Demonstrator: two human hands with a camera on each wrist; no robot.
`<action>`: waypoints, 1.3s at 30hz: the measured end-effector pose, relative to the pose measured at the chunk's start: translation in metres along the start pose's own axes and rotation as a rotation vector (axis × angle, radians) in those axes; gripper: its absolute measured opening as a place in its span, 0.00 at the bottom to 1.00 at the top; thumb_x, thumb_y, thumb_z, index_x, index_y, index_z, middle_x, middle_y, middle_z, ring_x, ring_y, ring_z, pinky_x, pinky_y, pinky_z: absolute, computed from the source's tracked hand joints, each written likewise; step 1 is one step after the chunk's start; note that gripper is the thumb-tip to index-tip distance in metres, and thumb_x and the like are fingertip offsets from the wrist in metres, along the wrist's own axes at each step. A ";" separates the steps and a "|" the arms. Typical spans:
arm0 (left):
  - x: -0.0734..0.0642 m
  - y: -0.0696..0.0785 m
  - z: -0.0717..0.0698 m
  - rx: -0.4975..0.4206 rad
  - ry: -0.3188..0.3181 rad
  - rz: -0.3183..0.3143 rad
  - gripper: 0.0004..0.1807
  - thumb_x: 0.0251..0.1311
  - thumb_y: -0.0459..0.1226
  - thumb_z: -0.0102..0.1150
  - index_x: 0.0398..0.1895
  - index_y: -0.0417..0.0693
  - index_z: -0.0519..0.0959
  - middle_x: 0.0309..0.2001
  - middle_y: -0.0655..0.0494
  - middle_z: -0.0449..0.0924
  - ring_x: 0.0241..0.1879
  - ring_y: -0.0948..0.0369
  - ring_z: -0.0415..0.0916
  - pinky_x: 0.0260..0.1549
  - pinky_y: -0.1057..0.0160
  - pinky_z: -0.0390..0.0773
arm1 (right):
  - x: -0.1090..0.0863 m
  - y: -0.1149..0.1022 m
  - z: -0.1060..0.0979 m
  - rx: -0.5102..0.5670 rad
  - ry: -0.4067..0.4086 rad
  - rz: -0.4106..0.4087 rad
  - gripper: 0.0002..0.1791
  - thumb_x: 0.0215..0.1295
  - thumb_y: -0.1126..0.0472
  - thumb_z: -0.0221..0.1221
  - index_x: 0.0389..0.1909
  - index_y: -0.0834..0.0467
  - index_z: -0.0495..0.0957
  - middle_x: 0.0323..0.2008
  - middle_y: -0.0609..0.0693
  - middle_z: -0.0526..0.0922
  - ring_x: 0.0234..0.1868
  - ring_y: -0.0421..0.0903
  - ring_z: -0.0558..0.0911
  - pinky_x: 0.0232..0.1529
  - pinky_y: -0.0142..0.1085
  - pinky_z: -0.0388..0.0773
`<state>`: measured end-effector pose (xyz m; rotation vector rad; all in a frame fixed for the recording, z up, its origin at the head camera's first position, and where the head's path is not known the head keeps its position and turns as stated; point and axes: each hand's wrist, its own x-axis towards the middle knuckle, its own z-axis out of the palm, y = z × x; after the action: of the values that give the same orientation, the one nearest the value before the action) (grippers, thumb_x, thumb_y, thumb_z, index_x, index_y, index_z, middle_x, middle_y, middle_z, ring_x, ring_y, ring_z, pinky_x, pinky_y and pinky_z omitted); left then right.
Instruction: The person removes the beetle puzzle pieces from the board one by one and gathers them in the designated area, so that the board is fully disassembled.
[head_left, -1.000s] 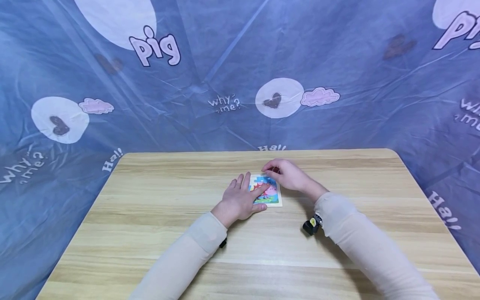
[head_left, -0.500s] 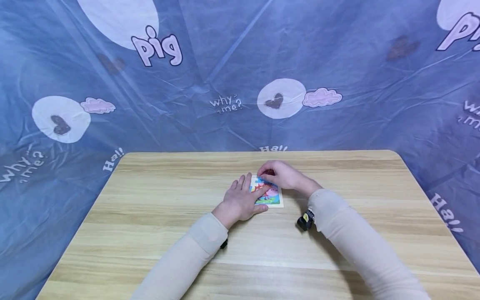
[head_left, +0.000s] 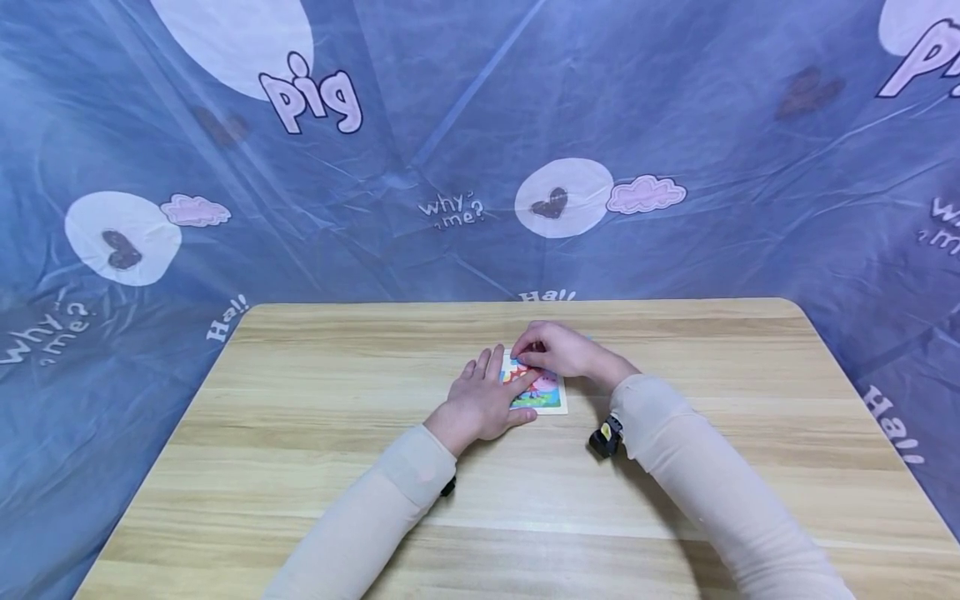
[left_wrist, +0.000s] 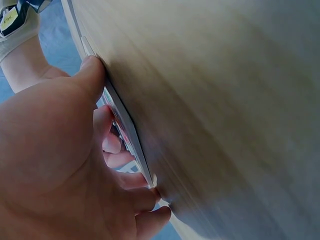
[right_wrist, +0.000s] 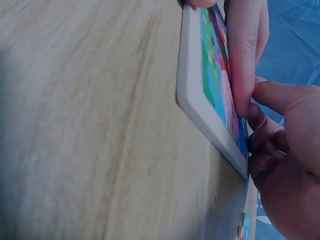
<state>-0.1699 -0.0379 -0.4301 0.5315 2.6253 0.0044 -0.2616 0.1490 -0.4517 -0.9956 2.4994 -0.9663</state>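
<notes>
A small jigsaw puzzle [head_left: 546, 400] with a colourful cartoon pig picture and a pale frame [right_wrist: 192, 85] lies on the table. My left hand [head_left: 482, 400] rests spread on its left side, the index finger straight across the picture and the thumb at the near edge. Over the top left of the puzzle, the thumb and fingers of my right hand [head_left: 558, 348] pinch at a puzzle piece [head_left: 517, 360], a bit of blue showing by the fingertips. Most of that piece is hidden by the fingers. In the right wrist view, the right fingertips are close to the frame's far corner.
A small loose coloured piece [right_wrist: 243, 227] lies on the table beyond the puzzle. The wooden table [head_left: 337, 517] ends at a blue printed cloth [head_left: 420, 108] along the back and sides. Both wrists carry small black cameras, one at the right cuff [head_left: 604, 437].
My right hand has moved left and slightly down along the top of the puzzle, still pinching. The blue bit behind the right wrist has come into view. My left hand has stayed in place.
</notes>
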 end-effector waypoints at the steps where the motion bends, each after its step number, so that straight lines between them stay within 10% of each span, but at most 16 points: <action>1: 0.000 0.000 -0.001 -0.001 -0.003 0.000 0.38 0.79 0.67 0.42 0.88 0.81 0.48 0.90 0.41 0.33 0.89 0.44 0.37 0.86 0.45 0.50 | 0.000 0.000 0.000 0.001 -0.001 -0.001 0.08 0.76 0.67 0.64 0.48 0.60 0.91 0.43 0.52 0.87 0.45 0.44 0.80 0.52 0.41 0.78; 39: -0.003 0.000 0.001 -0.012 -0.034 -0.003 0.38 0.79 0.67 0.42 0.87 0.83 0.47 0.90 0.43 0.32 0.90 0.45 0.34 0.87 0.46 0.45 | -0.003 -0.007 0.000 0.142 -0.018 0.118 0.13 0.78 0.68 0.58 0.56 0.64 0.86 0.49 0.58 0.89 0.44 0.44 0.84 0.51 0.37 0.79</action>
<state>-0.1673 -0.0394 -0.4300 0.5194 2.5914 0.0099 -0.2556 0.1471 -0.4471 -0.8015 2.4065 -1.0755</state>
